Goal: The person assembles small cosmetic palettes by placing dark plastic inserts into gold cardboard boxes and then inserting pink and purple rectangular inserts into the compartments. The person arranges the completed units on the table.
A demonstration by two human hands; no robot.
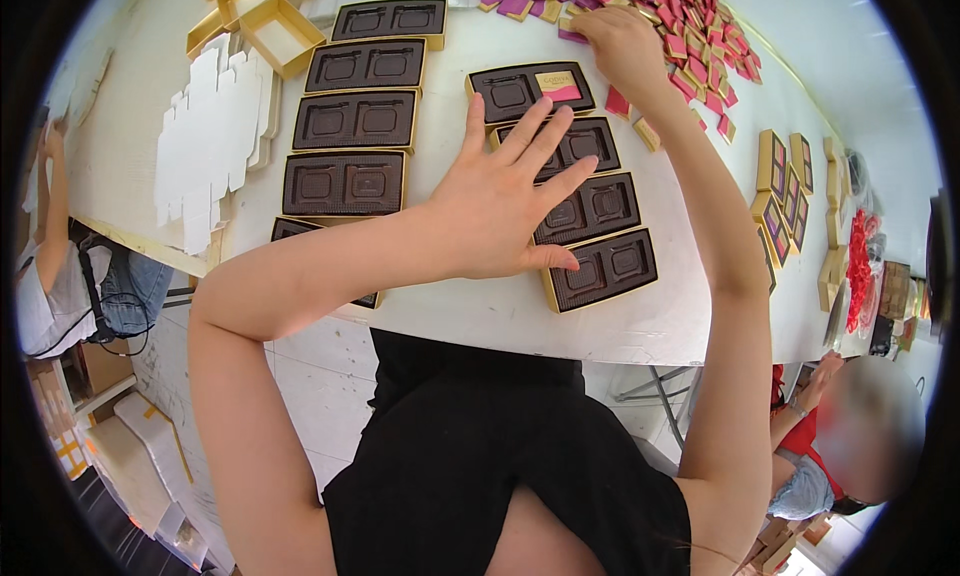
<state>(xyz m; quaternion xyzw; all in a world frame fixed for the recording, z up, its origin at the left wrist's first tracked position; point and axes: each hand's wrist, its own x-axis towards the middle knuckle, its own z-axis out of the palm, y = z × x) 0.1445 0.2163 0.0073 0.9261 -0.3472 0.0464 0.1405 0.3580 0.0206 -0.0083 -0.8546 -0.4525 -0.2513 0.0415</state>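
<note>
My left hand [505, 211] is spread flat with the palm down, over a column of gold boxes with dark brown two-compartment trays. Its fingers reach across the second tray [600, 141] and its thumb lies over the lowest tray [625, 261]. At the top of this column, a box [500, 94] holds one gold-and-pink square [558, 86] in its right compartment; its left one is bare. My right hand [625, 51] reaches to the near edge of a pile of small wrapped squares [690, 46], fingers pinched at a gold-and-purple square [570, 33]. Its grip is partly hidden.
Another column of gold boxes with bare brown trays [345, 184] stands on the left. Beyond are white folded cards [205, 136] and gold box parts [280, 36]. Filled boxes [780, 191] and red ribbon [858, 271] lie at right. Other people are at both sides.
</note>
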